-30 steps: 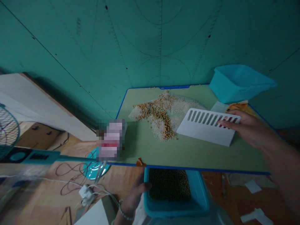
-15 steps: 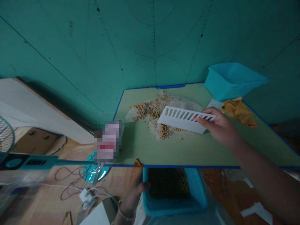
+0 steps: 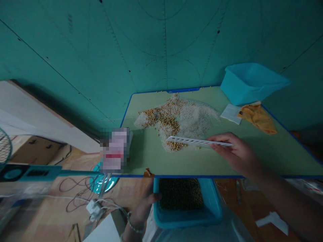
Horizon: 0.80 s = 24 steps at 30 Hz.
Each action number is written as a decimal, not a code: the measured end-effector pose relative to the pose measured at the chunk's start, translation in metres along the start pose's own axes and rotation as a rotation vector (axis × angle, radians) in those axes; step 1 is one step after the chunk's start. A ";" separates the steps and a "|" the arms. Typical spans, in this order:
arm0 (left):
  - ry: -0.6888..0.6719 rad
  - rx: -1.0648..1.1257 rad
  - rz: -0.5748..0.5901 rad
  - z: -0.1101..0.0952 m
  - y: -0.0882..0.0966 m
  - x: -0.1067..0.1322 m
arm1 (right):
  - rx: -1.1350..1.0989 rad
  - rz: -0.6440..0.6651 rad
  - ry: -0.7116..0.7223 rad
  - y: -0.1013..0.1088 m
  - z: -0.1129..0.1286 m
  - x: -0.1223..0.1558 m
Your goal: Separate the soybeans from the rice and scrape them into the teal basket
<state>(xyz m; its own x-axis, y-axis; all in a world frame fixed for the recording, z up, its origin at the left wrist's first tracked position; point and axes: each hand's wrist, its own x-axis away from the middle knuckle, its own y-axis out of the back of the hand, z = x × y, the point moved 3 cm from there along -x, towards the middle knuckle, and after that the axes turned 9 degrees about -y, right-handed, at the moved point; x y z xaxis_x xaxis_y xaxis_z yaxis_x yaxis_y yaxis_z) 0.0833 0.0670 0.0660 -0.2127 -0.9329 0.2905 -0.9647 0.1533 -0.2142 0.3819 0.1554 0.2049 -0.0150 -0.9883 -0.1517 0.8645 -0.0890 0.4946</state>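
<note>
Head view: my right hand (image 3: 237, 155) pinches the slotted card (image 3: 196, 141) by its right end, long axis running left-right along the near side of the bean pile (image 3: 171, 122). My left hand (image 3: 142, 210) grips the rim of the blue tub (image 3: 186, 220), nearer and lower.

A teal tub (image 3: 252, 82) sits far right, with a yellow cloth (image 3: 257, 116) and white paper (image 3: 230, 113) just beside it.

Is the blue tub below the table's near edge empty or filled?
Not empty: the blue tub holds a dark layer of beans below its rim; the left hand grips its side.
</note>
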 end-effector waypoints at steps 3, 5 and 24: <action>0.025 0.054 0.000 -0.002 -0.003 0.000 | 0.003 0.037 0.030 -0.002 0.001 0.010; 0.038 0.081 0.015 -0.004 -0.006 0.000 | -0.010 0.052 0.055 -0.004 0.003 0.016; 0.072 0.097 -0.032 -0.004 -0.007 0.000 | -0.027 0.083 -0.003 0.002 0.006 0.033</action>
<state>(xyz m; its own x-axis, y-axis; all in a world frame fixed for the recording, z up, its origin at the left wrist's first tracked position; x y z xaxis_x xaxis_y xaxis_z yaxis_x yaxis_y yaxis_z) 0.0892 0.0669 0.0709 -0.1963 -0.9103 0.3645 -0.9524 0.0886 -0.2916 0.3800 0.1220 0.2064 0.0556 -0.9925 -0.1088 0.8759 -0.0038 0.4824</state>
